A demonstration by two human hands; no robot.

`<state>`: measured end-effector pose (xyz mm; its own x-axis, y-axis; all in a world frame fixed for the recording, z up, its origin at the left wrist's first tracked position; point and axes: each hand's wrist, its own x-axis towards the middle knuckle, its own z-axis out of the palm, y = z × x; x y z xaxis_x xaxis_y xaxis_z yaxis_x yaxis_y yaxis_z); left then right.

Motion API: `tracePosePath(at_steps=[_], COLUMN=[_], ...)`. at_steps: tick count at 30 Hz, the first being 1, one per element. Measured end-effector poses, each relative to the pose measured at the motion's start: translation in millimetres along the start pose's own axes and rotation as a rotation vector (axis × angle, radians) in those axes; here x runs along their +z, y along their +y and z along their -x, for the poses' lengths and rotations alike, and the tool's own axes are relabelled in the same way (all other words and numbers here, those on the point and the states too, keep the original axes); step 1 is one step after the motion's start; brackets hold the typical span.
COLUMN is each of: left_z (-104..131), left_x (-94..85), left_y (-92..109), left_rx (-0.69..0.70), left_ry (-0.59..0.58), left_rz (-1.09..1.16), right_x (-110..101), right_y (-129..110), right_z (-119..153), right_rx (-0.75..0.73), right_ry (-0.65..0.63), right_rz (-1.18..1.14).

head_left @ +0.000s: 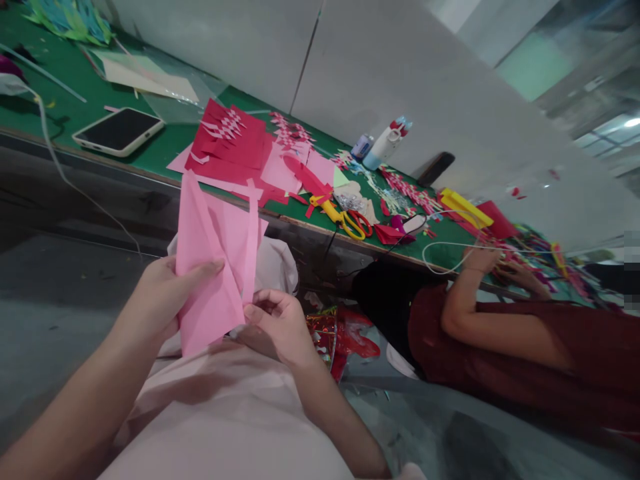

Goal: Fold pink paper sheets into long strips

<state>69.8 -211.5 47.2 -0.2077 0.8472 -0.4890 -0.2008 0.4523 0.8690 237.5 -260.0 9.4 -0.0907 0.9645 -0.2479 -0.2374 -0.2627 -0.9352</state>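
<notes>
A folded sheet of pink paper (200, 307) is held up over my lap, in front of the bench. My left hand (163, 297) grips its left side, the thumb lying across the front and the fingers hidden behind. A narrow pink paper strip (251, 247) stands upright along the sheet's right side. Its lower end is pinched between the thumb and fingers of my right hand (280, 323), close to the sheet's lower right corner. Whether the strip is still joined to the sheet there, I cannot tell.
On the green bench (55, 100) lie a phone (120, 131), red paper sheets (230, 143), yellow-handled scissors (337, 217) and a white bottle (383, 147). A co-worker in a dark red top (500, 333) works at the right. Below the bench is a shiny red bag (345, 337).
</notes>
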Motion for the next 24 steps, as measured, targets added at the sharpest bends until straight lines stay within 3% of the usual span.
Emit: tracePosePath(at_steps=[10, 18, 24], left_z=[1.2, -2.6, -6.0], left_x=[2.1, -2.0, -4.2], left_y=[2.2, -2.6, -4.9], left_rx=[-0.006, 0.008, 0.021], left_ry=[0.0, -0.019, -0.011], left_rz=[0.0, -0.021, -0.026], right_x=[1.5, 2.2, 1.0], right_y=[-5.5, -5.3, -4.0], right_z=[1.3, 1.4, 1.2], right_rx=[-0.103, 0.032, 0.006], right_ry=[0.038, -0.027, -0.02], right_rz=[0.076, 0.007, 0.003])
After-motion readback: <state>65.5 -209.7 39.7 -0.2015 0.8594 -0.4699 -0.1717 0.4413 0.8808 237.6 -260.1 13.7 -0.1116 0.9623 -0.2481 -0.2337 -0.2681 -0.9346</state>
